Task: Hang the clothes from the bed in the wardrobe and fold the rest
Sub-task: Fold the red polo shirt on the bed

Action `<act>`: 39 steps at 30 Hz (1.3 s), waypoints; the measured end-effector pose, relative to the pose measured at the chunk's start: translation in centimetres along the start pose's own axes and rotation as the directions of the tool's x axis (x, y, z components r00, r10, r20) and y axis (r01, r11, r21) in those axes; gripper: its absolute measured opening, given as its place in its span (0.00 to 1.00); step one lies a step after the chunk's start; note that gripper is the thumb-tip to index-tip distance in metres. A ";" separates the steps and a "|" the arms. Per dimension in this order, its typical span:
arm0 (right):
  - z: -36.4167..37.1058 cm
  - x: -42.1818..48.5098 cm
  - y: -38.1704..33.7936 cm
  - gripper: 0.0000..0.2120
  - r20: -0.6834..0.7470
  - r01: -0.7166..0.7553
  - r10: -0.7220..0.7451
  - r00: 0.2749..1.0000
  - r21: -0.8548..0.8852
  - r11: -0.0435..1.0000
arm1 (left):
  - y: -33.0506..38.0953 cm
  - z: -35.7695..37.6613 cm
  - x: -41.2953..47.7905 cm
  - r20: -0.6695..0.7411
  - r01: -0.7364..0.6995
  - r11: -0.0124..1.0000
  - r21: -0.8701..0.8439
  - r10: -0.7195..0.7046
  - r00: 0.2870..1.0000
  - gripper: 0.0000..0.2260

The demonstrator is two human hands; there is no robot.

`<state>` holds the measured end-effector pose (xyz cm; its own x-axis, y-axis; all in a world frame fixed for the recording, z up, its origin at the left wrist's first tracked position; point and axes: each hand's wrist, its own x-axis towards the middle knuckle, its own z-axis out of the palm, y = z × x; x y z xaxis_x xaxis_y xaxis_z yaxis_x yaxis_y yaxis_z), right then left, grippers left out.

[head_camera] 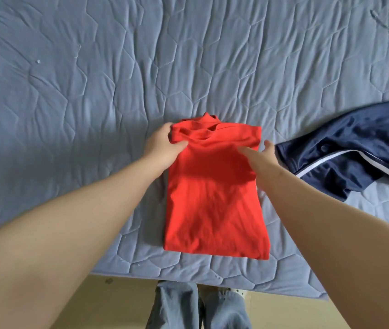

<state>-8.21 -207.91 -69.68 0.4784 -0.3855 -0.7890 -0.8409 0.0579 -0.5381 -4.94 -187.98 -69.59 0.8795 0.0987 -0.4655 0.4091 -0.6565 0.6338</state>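
A red shirt (pixel 214 198) lies on the bed (pixel 70 91), folded lengthwise into a narrow strip with its collar at the far end. My left hand (pixel 162 146) grips the shirt's upper left corner by the collar, thumb on top of the cloth. My right hand (pixel 258 156) lies at the upper right edge with straight fingers, touching the cloth. A dark blue garment (pixel 345 148) with white piping lies crumpled on the bed to the right.
The bed's grey-blue quilted cover is wrinkled and stretches far to the left and back. Its near edge runs just below the shirt. Beyond that edge are a pale floor (pixel 122 302) and my jeans-clad legs (pixel 198 307).
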 end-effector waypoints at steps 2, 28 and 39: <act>0.0 0.7 -0.7 0.23 -0.004 -0.031 0.032 0.999 0.068 0.997 | 0.6 -0.4 0.4 0.012 -0.075 0.997 -0.008 0.075 0.997 0.12; -1.0 -0.5 5.0 0.15 0.305 -0.285 0.224 0.926 0.175 0.942 | -3.4 3.9 -3.1 0.396 0.570 0.686 -0.453 -0.418 0.818 0.14; -3.4 -5.3 -5.6 0.07 0.318 -0.076 -0.054 0.947 0.382 0.921 | 5.5 -5.0 -2.7 0.325 0.267 0.699 -0.663 -0.053 0.944 0.06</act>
<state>-6.91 -209.35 -61.46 0.5785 -0.0750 -0.8122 -0.7141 0.4347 -0.5487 -3.88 -188.14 -61.76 0.7299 -0.1154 -0.6738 0.6823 0.0633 0.7283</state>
